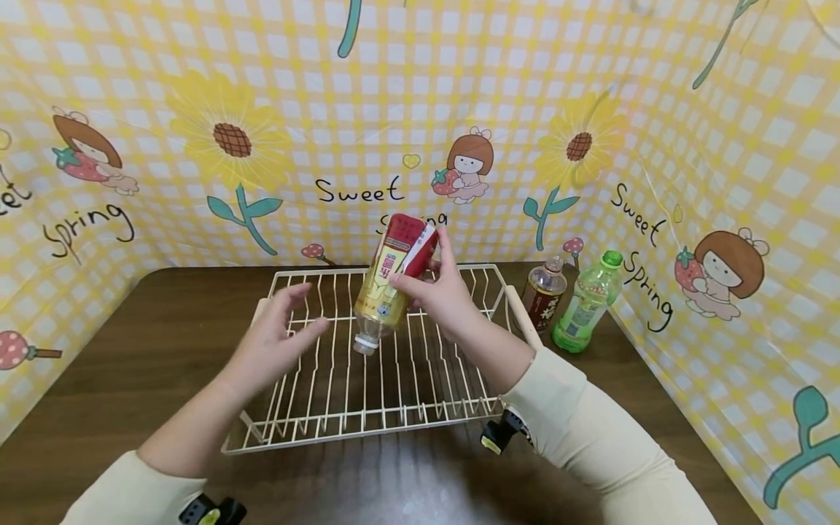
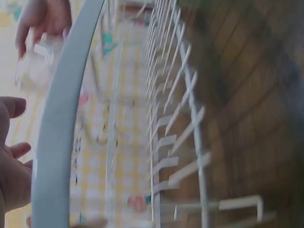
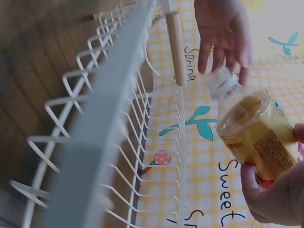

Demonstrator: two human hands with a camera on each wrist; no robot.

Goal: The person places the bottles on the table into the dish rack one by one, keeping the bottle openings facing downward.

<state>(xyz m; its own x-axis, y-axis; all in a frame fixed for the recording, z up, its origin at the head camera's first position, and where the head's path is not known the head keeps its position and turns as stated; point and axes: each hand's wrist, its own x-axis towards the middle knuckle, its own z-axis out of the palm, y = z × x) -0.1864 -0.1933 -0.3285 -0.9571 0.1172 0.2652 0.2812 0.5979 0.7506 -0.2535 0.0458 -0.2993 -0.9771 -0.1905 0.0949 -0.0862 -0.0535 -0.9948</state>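
Observation:
My right hand (image 1: 442,288) grips a plastic bottle (image 1: 383,292) with a red and gold label, tilted so its neck points down and to the left. In the right wrist view the bottle (image 3: 259,137) shows a clear neck, with thumb and fingers around its labelled body. Left of the bottle, my left hand (image 1: 275,332) is held apart from it with fingers spread and nothing in them. Both hands are above a cream wire dish rack (image 1: 321,430). In the left wrist view the bottle is blurred and partly hidden behind the rack's rail (image 2: 61,123).
A clear bottle with a dark brown label (image 1: 545,295) and a green bottle (image 1: 586,306) stand right of the rack. The rack has a wooden handle (image 1: 523,317) on that side. Patterned cloth (image 1: 367,109) surrounds the dark wooden table (image 1: 131,372).

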